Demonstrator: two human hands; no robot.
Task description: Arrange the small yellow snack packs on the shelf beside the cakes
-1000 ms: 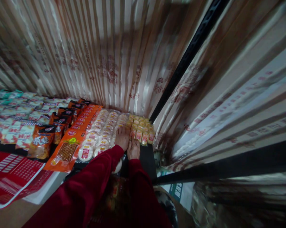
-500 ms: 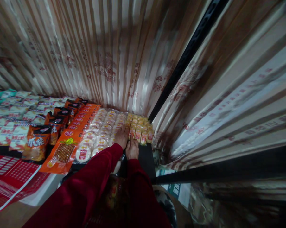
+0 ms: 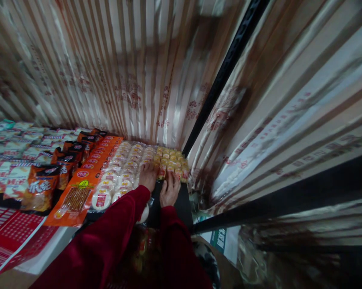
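My left hand (image 3: 147,176) rests on the shelf where the rows of white round packs (image 3: 123,170) meet the small yellow packets (image 3: 172,159). Its fingers lie over the packs and are too blurred to read. My right hand (image 3: 169,190) is just beside it on the black shelf board (image 3: 183,206), with its fingers stretched apart and their tips touching the front row of yellow packets. Both arms are in dark red sleeves (image 3: 114,237).
Left of the white packs lie long orange packets (image 3: 78,192), orange-brown snack bags (image 3: 39,186) and pale packets (image 3: 12,160). A red and white printed sheet (image 3: 6,237) lies at the front left. Striped cardboard walls (image 3: 123,68) and a black post (image 3: 225,76) close in the corner.
My right hand has drawn back a little and spread its fingers at the yellow packets. My left hand has stayed on the packs. The view has shifted slightly.
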